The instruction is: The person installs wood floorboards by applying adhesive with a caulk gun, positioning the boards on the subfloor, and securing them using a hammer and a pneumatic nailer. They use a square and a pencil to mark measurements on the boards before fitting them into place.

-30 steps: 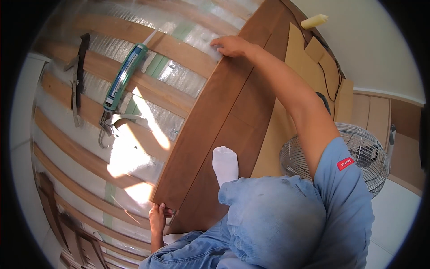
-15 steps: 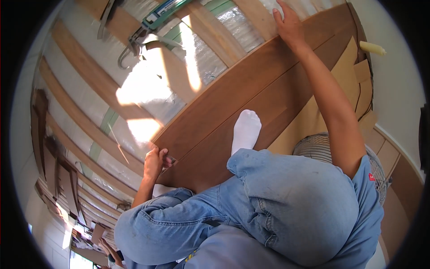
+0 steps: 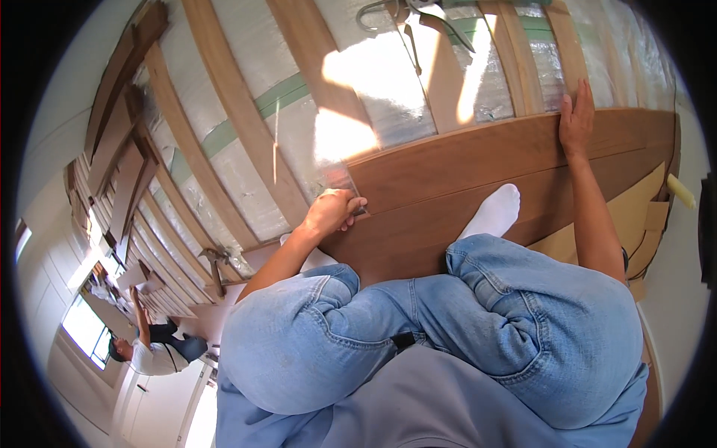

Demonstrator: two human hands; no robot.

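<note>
A reddish-brown floorboard (image 3: 478, 149) lies across the wooden battens, beside a matching laid board (image 3: 418, 243). At its left end my left hand (image 3: 332, 211) is closed, with the fingers curled round a thin shiny strip (image 3: 340, 178) set against the board's end. The strip's kind is unclear, as the hand covers its lower part. My right hand (image 3: 577, 127) rests flat along the board's far long edge, near its right end, fingers stretched out and holding nothing. Beyond the board, a caulking gun (image 3: 426, 9) lies on the battens, partly cut off by the view's top.
Bare battens (image 3: 224, 112) over silvery sheeting run off to the left. A hammer (image 3: 215, 270) stands by them, and loose boards (image 3: 123, 175) lie further off. Brown cardboard (image 3: 624, 213) and a cream roll (image 3: 681, 191) are at right. Another person (image 3: 160, 351) works at far left.
My view has turned, so the scene appears shifted and rotated. A thin strip now shows at my left hand by the board's end. My right hand stays on the far edge.
</note>
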